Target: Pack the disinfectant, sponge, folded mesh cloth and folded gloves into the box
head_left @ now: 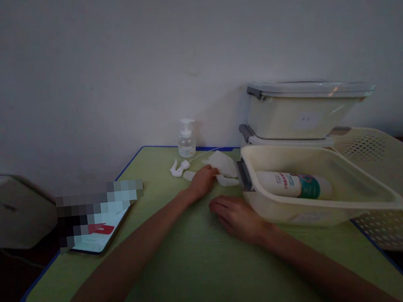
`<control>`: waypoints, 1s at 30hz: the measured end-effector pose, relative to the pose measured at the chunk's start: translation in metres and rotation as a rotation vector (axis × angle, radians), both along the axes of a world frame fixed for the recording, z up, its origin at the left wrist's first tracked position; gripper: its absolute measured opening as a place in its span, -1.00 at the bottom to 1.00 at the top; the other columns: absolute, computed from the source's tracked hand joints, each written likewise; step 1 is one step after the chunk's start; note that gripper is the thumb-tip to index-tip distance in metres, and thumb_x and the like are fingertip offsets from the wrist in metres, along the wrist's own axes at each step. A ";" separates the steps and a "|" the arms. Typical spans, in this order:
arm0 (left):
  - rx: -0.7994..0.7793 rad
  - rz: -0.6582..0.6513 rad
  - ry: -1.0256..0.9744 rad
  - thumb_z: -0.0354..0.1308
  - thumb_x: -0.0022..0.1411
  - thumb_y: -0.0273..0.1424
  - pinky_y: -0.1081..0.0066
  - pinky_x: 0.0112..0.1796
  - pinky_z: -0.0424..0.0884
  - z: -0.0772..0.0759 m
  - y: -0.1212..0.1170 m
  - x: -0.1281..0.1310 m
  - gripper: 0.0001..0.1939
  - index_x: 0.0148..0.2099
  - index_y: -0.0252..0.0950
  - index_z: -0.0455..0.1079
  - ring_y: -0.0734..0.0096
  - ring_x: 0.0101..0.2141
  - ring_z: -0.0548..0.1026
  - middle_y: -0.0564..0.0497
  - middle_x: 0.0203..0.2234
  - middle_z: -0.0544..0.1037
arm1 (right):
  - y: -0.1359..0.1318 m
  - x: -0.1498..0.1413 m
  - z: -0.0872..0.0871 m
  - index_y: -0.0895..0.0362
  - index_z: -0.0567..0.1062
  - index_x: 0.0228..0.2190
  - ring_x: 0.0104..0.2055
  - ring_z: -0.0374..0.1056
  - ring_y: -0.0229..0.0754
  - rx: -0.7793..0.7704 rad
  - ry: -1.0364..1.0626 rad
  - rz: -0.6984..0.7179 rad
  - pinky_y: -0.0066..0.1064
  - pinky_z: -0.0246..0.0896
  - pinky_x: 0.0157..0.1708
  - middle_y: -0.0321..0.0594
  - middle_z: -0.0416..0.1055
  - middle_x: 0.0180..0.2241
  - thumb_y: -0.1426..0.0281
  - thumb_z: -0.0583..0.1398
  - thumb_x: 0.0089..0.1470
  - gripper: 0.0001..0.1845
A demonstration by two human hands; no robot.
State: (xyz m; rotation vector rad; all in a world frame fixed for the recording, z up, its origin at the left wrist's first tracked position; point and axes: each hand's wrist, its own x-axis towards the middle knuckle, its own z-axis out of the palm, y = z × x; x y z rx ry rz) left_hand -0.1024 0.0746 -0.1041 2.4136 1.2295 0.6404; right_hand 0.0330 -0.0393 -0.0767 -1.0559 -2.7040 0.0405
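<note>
My left hand (pixel 203 181) reaches across the green table (pixel 184 266) and its fingers curl onto a crumpled white tissue (pixel 223 163) near the far edge. More white scraps (pixel 226 181) lie beside it. My right hand (pixel 237 216) rests flat on the table, fingers stretched out, right next to an open cream plastic bin (pixel 377 196). A white bottle with a teal label (pixel 293 184) lies on its side inside the bin. A white spray nozzle (pixel 179 168) lies left of the tissue.
A clear pump bottle (pixel 186 139) stands at the wall. Lidded cream containers (pixel 304 110) are stacked behind the bin. A perforated basket (pixel 388 161) sits at the right. A phone (pixel 96 227) lies at the table's left edge.
</note>
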 end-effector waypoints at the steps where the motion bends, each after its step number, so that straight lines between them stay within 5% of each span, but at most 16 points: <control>1: -0.018 0.013 -0.026 0.02 0.28 -0.47 0.16 -0.09 0.36 -0.002 0.002 0.000 -0.82 -0.13 -0.37 0.41 0.25 -0.14 0.43 -0.11 -0.18 0.46 | 0.000 -0.001 -0.001 0.21 0.41 -0.33 -0.27 0.35 -0.12 0.011 0.005 -0.003 -0.31 0.27 -0.26 -0.07 0.42 -0.32 0.63 0.05 0.03 -0.81; 8: -0.204 0.052 -0.244 0.13 0.24 -0.34 0.31 -0.28 0.42 -0.003 -0.004 -0.009 -0.82 -0.23 -0.38 0.37 0.41 -0.32 0.45 0.01 -0.33 0.46 | 0.001 -0.002 -0.010 0.20 0.42 -0.33 -0.22 0.36 -0.09 0.036 0.097 -0.012 -0.26 0.32 -0.20 -0.05 0.42 -0.27 0.67 0.03 0.00 -0.76; 11: -0.314 0.058 -0.382 0.24 0.03 -0.45 0.46 -0.42 0.31 0.004 -0.019 -0.022 -0.82 -0.48 -0.35 0.28 0.50 -0.48 0.35 0.13 -0.57 0.35 | 0.001 -0.002 -0.016 0.20 0.39 -0.19 -0.07 0.32 -0.08 0.036 0.168 -0.058 -0.22 0.30 -0.08 0.00 0.35 -0.09 0.66 0.01 0.01 -0.67; 14: -0.448 0.034 -0.516 0.28 -0.15 -0.41 0.53 -0.50 0.20 0.014 -0.040 -0.039 -0.75 -0.50 -0.31 0.22 0.55 -0.54 0.28 0.19 -0.62 0.28 | 0.001 -0.003 -0.019 0.17 0.29 -0.03 0.04 0.24 -0.05 0.033 0.219 -0.095 -0.16 0.27 -0.02 0.03 0.24 0.03 0.64 -0.01 0.02 -0.54; 21: -0.712 0.005 -0.632 0.34 -0.29 -0.15 0.53 -0.58 0.22 0.025 -0.071 -0.069 -0.60 -0.56 -0.36 0.31 0.55 -0.63 0.29 0.11 -0.66 0.37 | 0.000 -0.005 -0.014 0.21 0.24 0.05 -0.06 0.31 0.03 -0.013 0.193 -0.096 -0.12 0.30 -0.12 0.05 0.33 -0.07 0.55 0.14 0.02 -0.48; 25: -0.688 0.080 -0.701 0.35 -0.31 -0.26 0.55 -0.64 0.16 0.025 -0.070 -0.077 -0.70 -0.61 -0.37 0.36 0.57 -0.69 0.26 0.11 -0.72 0.36 | 0.001 -0.005 -0.010 0.13 0.35 -0.04 -0.21 0.33 -0.05 -0.048 0.127 -0.027 -0.18 0.29 -0.20 -0.09 0.39 -0.23 0.37 0.22 0.04 -0.59; 30: -0.431 0.257 -0.877 0.27 -0.23 -0.24 0.47 -0.57 0.24 0.036 -0.054 -0.099 -0.74 -0.52 -0.33 0.38 0.48 -0.63 0.34 0.06 -0.63 0.44 | 0.001 -0.004 -0.011 0.17 0.43 -0.42 -0.27 0.29 -0.12 -0.067 0.115 0.003 -0.27 0.25 -0.26 -0.12 0.33 -0.32 0.46 0.19 0.03 -0.98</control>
